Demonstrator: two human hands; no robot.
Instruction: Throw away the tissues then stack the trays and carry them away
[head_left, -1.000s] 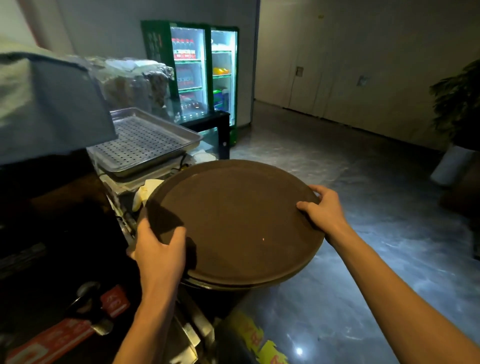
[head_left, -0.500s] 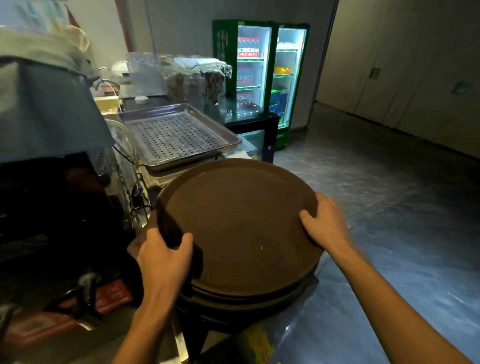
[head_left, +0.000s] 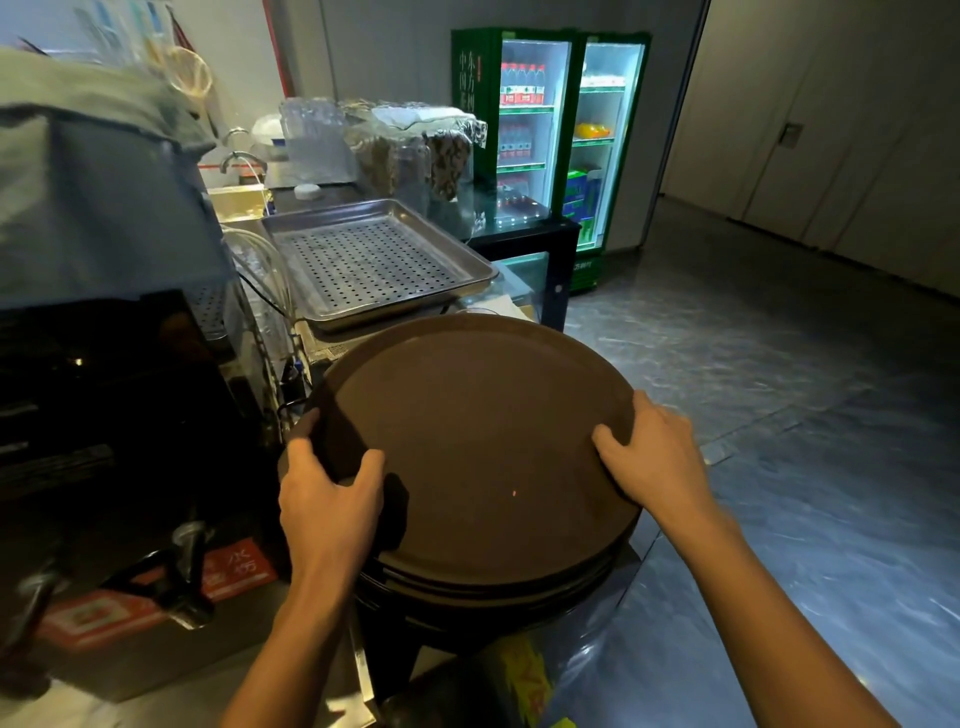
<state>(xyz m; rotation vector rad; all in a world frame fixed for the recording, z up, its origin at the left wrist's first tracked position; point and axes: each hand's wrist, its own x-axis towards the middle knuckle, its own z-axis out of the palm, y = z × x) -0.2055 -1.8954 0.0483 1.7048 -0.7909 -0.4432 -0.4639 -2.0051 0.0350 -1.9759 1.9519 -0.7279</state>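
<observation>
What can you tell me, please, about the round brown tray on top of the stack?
The top brown tray is large, round and dark brown, with a low raised rim and a matte surface that looks like plastic. It carries nothing but a tiny light speck. It lies roughly level on more round trays of the same kind. The left hand grips its near-left edge and the right hand its right edge. Behind it sits a perforated metal tray.

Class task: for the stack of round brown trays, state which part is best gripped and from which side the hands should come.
Grip the rim of the brown trays from opposite sides, as the left hand and right hand do: the stack is wide, flat and handleless, so a one-sided grip would probably tip it.
</observation>
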